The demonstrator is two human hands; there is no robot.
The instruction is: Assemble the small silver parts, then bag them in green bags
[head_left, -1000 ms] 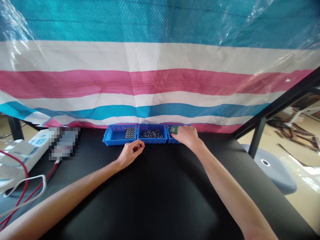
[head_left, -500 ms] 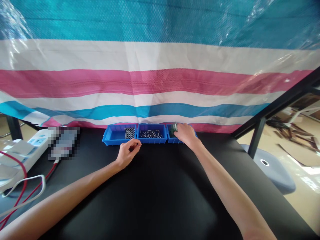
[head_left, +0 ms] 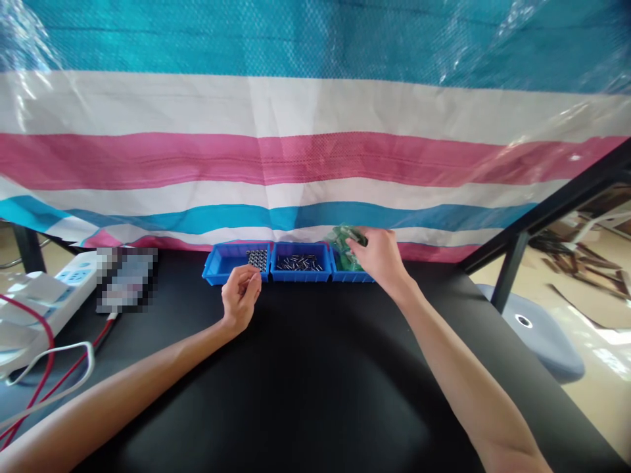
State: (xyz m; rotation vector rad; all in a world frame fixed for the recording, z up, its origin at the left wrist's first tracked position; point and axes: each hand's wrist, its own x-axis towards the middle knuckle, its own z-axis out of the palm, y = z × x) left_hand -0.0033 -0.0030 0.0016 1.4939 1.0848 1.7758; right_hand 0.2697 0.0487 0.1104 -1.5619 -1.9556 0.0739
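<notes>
Three blue bins stand in a row at the back of the black table. Small round metal parts fill the right part of the left bin. The middle bin holds loose metal pins. Green plastic bags lie in and rise out of the right bin; my right hand is above its right side, its fingers closed on the green plastic. My left hand is in front of the left bin with curled fingers; what they hold, if anything, is hidden.
A white power strip with plugs and red and white cables lies on the left, beside a blurred-out device. A striped sheet hangs behind the bins. Beyond the table's right edge is a grey stool.
My right hand has risen slightly and moved right, lifting green plastic above the bin. My left hand has shifted left and turned, its fingers curling more.
</notes>
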